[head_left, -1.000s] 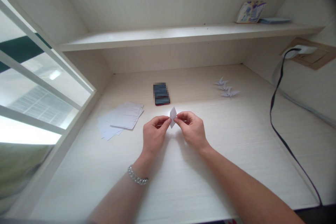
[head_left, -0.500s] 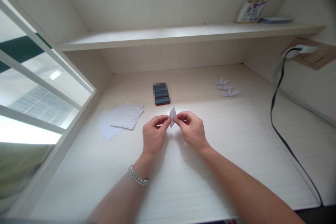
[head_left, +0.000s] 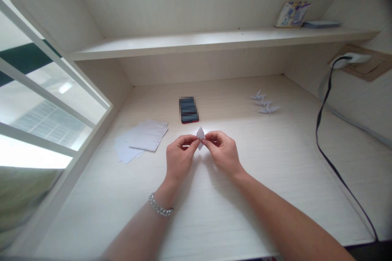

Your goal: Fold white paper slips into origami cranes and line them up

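Note:
A small folded white paper piece point(head_left: 200, 135) is pinched between both my hands above the middle of the pale wooden desk point(head_left: 275, 163). My left hand point(head_left: 179, 159) grips its left side with thumb and fingertips; a silver bracelet point(head_left: 160, 208) circles that wrist. My right hand point(head_left: 223, 151) pinches the paper's right side, fingers curled. The paper's pointed top sticks up between my fingertips.
A fan of white paper sheets point(head_left: 141, 138) lies left of my hands. A dark phone point(head_left: 188, 110) rests behind them. Three folded paper cranes point(head_left: 264, 102) sit at the back right. A black cable point(head_left: 324, 130) runs from a wall plug point(head_left: 349, 59). A shelf point(head_left: 214, 40) holds a packet point(head_left: 291, 13).
My fingers have closed in slightly on the folded paper, which now shows less above them and sits a little lower. The hands have barely shifted.

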`<control>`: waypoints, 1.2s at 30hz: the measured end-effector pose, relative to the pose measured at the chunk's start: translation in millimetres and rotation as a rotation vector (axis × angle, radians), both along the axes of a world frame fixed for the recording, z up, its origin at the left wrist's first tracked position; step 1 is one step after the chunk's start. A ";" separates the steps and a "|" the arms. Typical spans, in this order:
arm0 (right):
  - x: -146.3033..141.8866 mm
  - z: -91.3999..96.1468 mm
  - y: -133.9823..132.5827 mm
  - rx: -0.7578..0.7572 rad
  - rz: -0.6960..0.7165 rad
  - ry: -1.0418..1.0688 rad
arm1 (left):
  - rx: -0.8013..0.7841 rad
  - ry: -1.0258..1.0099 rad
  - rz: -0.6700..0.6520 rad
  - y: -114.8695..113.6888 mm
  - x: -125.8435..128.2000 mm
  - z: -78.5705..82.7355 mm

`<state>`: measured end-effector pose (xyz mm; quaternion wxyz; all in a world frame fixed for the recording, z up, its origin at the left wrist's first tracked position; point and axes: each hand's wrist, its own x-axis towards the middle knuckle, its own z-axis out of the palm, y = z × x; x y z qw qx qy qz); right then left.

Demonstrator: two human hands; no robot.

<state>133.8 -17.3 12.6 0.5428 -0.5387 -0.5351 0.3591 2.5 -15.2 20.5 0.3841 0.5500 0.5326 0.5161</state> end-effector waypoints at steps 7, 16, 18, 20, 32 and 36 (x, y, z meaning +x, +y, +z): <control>1.1 1.3 -0.3 -0.010 0.007 -0.014 | -0.033 0.102 -0.091 1.3 -1.6 -1.6; 1.2 6.1 -0.9 -0.006 -0.012 -0.073 | -0.043 0.066 -0.075 -1.6 1.0 0.2; 1.7 6.8 -0.7 -0.012 0.003 -0.076 | -0.044 0.060 -0.083 -1.5 0.9 -0.5; 2.2 7.1 -0.6 -0.014 0.018 -0.079 | -0.044 0.052 -0.091 -1.4 1.0 -1.8; 2.8 6.6 -0.2 0.038 0.046 -0.210 | 0.040 0.171 -0.085 -4.4 2.7 -1.3; 2.4 6.8 -0.8 0.061 0.035 -0.241 | 0.059 0.205 -0.086 -5.6 3.0 -0.2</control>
